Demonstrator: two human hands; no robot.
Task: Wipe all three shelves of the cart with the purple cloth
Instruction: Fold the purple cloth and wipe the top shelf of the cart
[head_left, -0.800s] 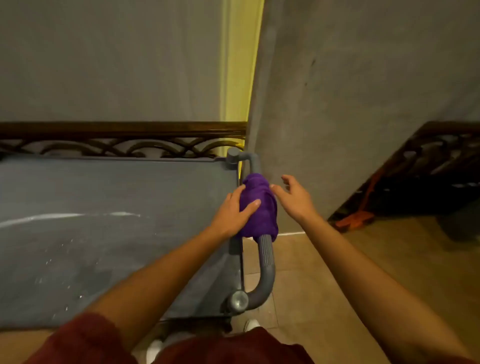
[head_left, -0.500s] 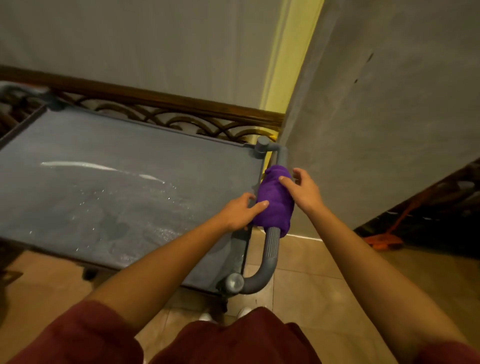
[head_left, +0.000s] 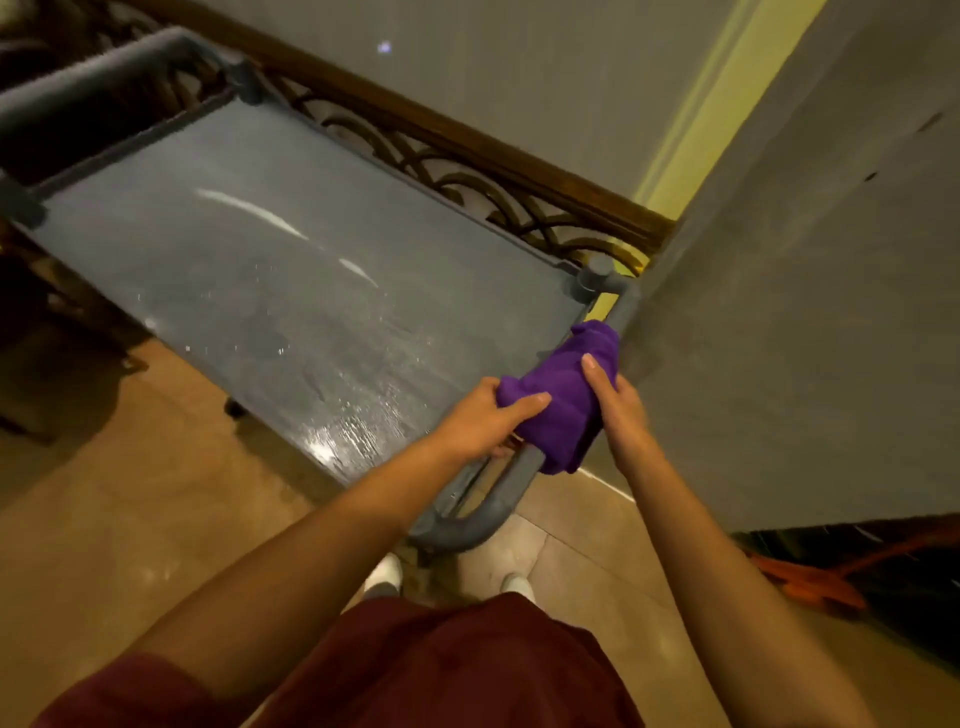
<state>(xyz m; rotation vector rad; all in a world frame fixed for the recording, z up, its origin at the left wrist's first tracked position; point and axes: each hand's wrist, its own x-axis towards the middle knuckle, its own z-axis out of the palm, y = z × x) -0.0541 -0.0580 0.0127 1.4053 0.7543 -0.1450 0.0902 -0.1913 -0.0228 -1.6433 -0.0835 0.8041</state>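
Note:
The purple cloth (head_left: 563, 400) is draped over the grey handle (head_left: 506, 493) at the near right end of the cart. My left hand (head_left: 483, 418) grips the cloth's left side, thumb on top. My right hand (head_left: 615, 400) holds its right side with a finger laid across the top. The cart's grey top shelf (head_left: 270, 270) stretches away to the left and glistens with wet streaks and droplets. The lower shelves are hidden under it.
A dark wooden railing (head_left: 467, 156) with metal scrollwork runs behind the cart. A grey wall (head_left: 805, 312) stands close on the right. An orange tool (head_left: 810, 582) lies on the tiled floor at the right. A second grey handle (head_left: 88, 78) ends the cart far left.
My right hand has closed onto the cloth's right side, and my left hand has tightened on the left. The view has swung, showing more of the cart's top.

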